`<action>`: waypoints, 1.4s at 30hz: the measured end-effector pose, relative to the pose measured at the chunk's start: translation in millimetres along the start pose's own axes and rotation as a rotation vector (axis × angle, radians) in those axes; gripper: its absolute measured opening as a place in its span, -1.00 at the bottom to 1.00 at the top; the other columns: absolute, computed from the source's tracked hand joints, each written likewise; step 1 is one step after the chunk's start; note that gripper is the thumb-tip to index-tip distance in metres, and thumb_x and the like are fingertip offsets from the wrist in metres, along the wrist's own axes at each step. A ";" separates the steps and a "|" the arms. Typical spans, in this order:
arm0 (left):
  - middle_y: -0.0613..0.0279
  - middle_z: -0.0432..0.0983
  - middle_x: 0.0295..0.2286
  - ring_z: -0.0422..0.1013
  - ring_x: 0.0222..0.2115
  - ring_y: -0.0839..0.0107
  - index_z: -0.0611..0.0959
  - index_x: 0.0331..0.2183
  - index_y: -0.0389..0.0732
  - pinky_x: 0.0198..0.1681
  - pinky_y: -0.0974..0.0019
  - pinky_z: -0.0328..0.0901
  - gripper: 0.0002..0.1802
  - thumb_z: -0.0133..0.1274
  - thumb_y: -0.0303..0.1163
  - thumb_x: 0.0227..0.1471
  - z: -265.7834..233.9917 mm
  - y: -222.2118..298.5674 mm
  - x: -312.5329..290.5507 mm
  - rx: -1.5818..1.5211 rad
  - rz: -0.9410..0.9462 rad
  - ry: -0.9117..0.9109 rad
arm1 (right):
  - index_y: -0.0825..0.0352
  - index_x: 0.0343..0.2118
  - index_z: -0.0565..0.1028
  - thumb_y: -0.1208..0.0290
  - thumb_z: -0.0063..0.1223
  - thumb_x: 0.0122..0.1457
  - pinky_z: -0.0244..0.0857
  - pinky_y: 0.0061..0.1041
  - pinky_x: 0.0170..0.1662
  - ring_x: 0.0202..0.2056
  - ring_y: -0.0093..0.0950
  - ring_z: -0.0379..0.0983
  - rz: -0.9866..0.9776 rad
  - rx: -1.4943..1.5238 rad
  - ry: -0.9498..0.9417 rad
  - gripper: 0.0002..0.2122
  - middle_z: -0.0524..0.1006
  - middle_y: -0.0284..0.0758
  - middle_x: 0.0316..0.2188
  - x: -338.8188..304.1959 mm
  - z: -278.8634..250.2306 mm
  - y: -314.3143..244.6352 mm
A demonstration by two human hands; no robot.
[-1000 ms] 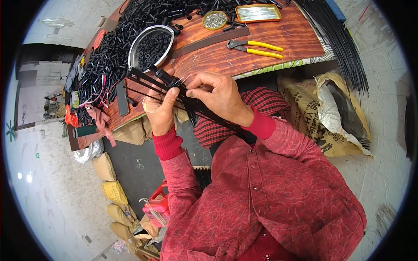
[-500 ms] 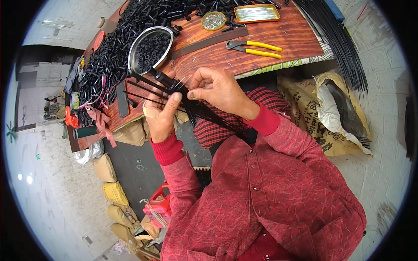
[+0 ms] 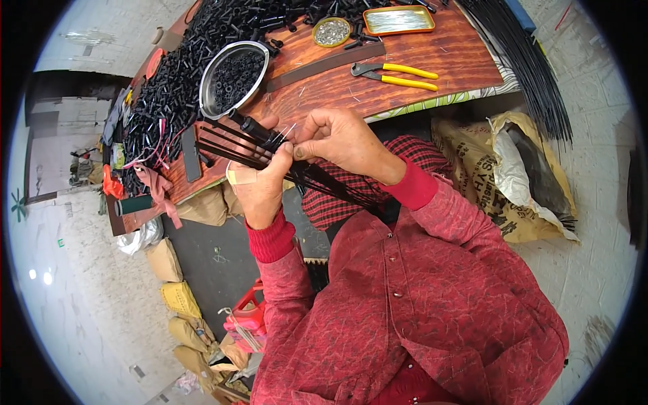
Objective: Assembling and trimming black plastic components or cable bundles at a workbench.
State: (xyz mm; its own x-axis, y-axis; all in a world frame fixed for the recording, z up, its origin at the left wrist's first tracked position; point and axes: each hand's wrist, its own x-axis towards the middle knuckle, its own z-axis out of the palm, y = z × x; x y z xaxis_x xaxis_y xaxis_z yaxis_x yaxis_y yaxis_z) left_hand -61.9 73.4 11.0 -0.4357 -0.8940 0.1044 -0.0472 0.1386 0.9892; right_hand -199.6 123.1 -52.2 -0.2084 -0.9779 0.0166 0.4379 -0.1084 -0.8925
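Note:
In front of my chest, my left hand is closed round a bundle of thin black rods with a short black cylindrical hub among them. More of the rods run down to the right across my lap. A beige patch covers part of the left hand near the wrist. My right hand is pinched at the hub, close to the left thumb. Thin silvery wires stick up there by its fingertips; the pinched ends are hidden.
On the wood-patterned table lie yellow-handled cutters, a dark flat bar and heaped black plastic parts. A metal bowl holds small black rings. A tray holds wires. An open sack stands at the right.
The bundle and hub have shifted slightly down and right, with the rods fanned differently. My left hand has moved a little right; my right hand stays pinched at almost the same spot.

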 end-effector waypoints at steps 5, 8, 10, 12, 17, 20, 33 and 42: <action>0.24 0.53 -0.35 0.47 -0.35 0.49 0.51 -0.07 -0.42 -0.23 0.43 0.37 -0.53 0.16 -0.62 -0.10 5.1 13.2 0.5 -0.057 0.041 -0.039 | 0.43 -0.46 0.50 0.54 0.29 -0.05 0.38 -0.59 -0.44 -0.52 -0.57 0.50 -0.060 -0.045 -0.018 -0.84 0.56 -0.33 -0.56 -2.5 -4.1 -3.4; 0.18 0.54 -0.33 0.49 -0.34 0.44 0.49 -0.05 -0.45 -0.21 0.39 0.38 -0.49 0.18 -0.62 -0.12 -6.2 4.7 6.7 -0.074 0.042 -0.075 | 0.40 -0.38 0.52 0.40 0.29 0.00 0.39 -0.48 -0.40 -0.47 -0.45 0.55 -0.276 -0.414 0.060 -0.79 0.59 -0.26 -0.49 -2.6 -4.9 5.0; 0.12 0.54 -0.31 0.51 -0.32 0.37 0.45 -0.03 -0.45 -0.18 0.33 0.41 -0.43 0.20 -0.64 -0.15 -15.3 4.1 11.1 -0.088 0.029 -0.131 | 0.35 -0.30 0.52 0.23 0.21 0.07 0.38 -0.40 -0.36 -0.42 -0.33 0.57 -0.258 -0.453 0.022 -0.72 0.60 -0.21 -0.43 -9.4 1.6 4.7; 0.05 0.54 -0.30 0.52 -0.30 0.31 0.42 -0.01 -0.44 -0.17 0.29 0.43 -0.38 0.21 -0.65 -0.19 -16.7 15.2 8.0 -0.199 0.124 -0.176 | 0.36 -0.21 0.47 0.15 -0.05 0.24 0.35 -0.23 -0.37 -0.39 -0.05 0.50 -0.408 -0.520 -0.098 -0.67 0.54 -0.06 -0.46 -17.0 15.0 -3.9; -0.09 0.55 -0.26 0.52 -0.26 0.25 0.42 -0.03 -0.44 -0.11 0.24 0.41 -0.38 0.25 -0.58 -0.20 -32.7 -10.4 21.4 -0.273 0.119 -0.266 | 0.38 -0.14 0.41 0.16 -0.17 0.29 0.28 -0.10 -0.48 -0.48 -0.03 0.47 -0.351 -0.611 0.018 -0.66 0.50 -0.03 -0.57 -20.4 31.6 23.7; -0.08 0.56 -0.23 0.51 -0.25 0.27 0.42 0.01 -0.43 -0.09 0.26 0.39 -0.41 0.21 -0.53 -0.09 -35.4 -29.2 16.5 -0.272 0.090 -0.294 | 0.43 -0.02 0.38 0.22 -0.23 0.32 0.31 -0.18 -0.41 -0.45 -0.03 0.47 -0.217 -0.692 0.027 -0.64 0.51 -0.04 -0.55 -23.6 31.2 23.3; 0.00 0.53 -0.31 0.49 -0.31 0.31 0.41 -0.01 -0.43 -0.17 0.29 0.41 -0.45 0.20 -0.49 -0.04 -37.7 -8.4 9.5 -0.344 0.224 -0.248 | 0.45 -0.05 0.38 0.04 -0.34 0.35 0.35 -0.40 -0.31 -0.40 -0.31 0.52 -0.196 -0.387 -0.284 -0.51 0.53 -0.19 -0.49 -15.6 24.4 13.0; -0.05 0.55 -0.31 0.51 -0.36 0.33 0.47 -0.09 -0.40 -0.29 0.35 0.45 -0.51 0.22 -0.58 -0.13 -43.5 -17.2 4.3 -0.300 0.098 -0.195 | 0.45 -0.04 0.35 -0.09 -0.35 0.32 0.35 -0.49 -0.13 -0.27 -0.48 0.46 0.078 0.229 -0.521 -0.43 0.49 -0.25 -0.26 -14.9 22.8 24.3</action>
State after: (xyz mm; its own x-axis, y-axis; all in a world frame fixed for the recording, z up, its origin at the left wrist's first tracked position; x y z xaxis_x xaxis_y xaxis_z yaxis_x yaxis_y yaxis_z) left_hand -23.8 48.7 -1.1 -0.5896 -0.7806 0.2074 0.2564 0.0627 0.9645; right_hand -165.9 130.9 -63.9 0.2649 -0.9373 0.2263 0.6253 -0.0117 -0.7803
